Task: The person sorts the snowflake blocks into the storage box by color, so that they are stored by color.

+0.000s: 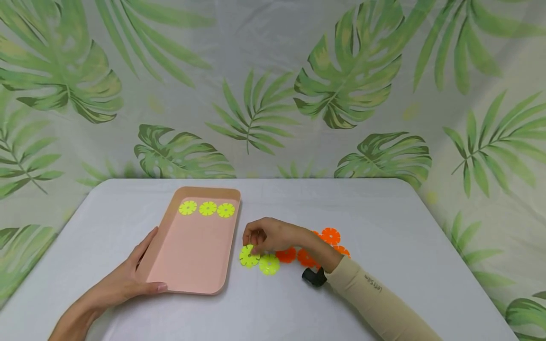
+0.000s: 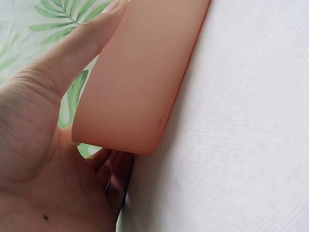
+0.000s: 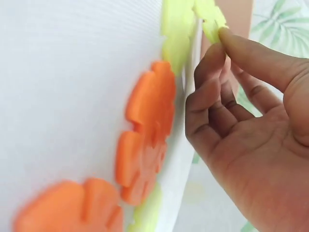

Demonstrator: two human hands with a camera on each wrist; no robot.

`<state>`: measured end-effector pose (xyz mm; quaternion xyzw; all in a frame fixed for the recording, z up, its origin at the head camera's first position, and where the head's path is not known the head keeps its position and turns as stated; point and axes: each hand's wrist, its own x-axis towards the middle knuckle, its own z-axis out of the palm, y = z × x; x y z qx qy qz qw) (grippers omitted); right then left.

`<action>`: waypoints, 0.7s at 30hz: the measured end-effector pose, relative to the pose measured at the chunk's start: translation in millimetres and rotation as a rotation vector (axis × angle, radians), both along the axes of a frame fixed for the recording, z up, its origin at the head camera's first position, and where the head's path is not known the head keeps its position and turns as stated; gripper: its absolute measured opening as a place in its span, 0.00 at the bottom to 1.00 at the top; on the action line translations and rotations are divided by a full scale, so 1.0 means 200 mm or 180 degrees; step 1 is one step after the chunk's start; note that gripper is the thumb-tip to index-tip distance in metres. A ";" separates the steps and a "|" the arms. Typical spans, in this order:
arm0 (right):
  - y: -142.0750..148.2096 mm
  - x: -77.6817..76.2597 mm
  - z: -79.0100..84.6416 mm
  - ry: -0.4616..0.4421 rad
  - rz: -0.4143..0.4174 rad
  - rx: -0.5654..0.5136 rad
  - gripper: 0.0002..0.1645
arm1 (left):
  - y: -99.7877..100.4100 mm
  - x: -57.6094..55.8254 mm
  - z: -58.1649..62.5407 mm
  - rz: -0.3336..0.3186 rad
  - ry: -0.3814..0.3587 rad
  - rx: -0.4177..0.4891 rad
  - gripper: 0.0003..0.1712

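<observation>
Across the white bench (image 1: 277,312), your right hand (image 1: 273,234) is pinching a yellow disc (image 1: 244,258) just right of the pink tray (image 1: 187,251), whose long axis is running away from you, while your left hand (image 1: 123,279) is gripping its near-left corner.

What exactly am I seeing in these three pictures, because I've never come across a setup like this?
There's no machine here, just a person working bare-handed. The wide picture is taken from the head, looking forward and down; the two close-ups are taken from the left and right wrists. On the white-covered table the left hand holds a pink tray, with three yellow-green notched discs in a row at its far end. The right hand pinches another yellow-green disc. Next to that is one more like it, then some orange discs, partly hidden by the right arm.
</observation>
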<state>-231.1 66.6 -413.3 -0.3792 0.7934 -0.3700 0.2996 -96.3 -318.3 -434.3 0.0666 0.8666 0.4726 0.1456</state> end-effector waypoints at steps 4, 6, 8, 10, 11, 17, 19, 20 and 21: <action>0.02 -0.03 0.03 -0.0093 0.0044 -0.0182 0.12 | 0.00 0.00 -0.01 -0.0003 0.0015 -0.0028 0.70; 0.02 -0.05 0.04 -0.0097 0.0045 -0.0282 0.14 | -0.01 0.00 -0.01 -0.0007 0.0038 -0.0042 0.70; 0.01 -0.07 0.05 -0.0094 0.0017 -0.0391 0.16 | -0.01 0.00 -0.01 -0.0003 0.0055 -0.0048 0.70; 0.00 -0.08 0.07 -0.0096 -0.0055 -0.0475 0.16 | -0.01 0.00 -0.02 -0.0001 0.0076 -0.0056 0.70; 0.00 -0.09 0.07 -0.0107 -0.0103 -0.0508 0.16 | -0.01 0.00 -0.02 -0.0001 0.0082 -0.0048 0.70; -0.07 -0.11 0.09 -0.0062 -0.0295 -0.0693 0.16 | -0.01 0.00 -0.02 0.0007 0.0073 -0.0024 0.70; -0.09 -0.12 0.09 0.0008 -0.0335 -0.0748 0.16 | -0.01 0.00 -0.02 0.0009 0.0057 0.0005 0.70; -0.11 -0.13 0.09 0.0048 -0.0357 -0.0771 0.17 | -0.01 0.00 -0.02 0.0010 0.0054 0.0016 0.70; -0.12 -0.14 0.09 0.0081 -0.0379 -0.0790 0.17 | -0.01 0.00 -0.02 0.0011 0.0060 0.0013 0.70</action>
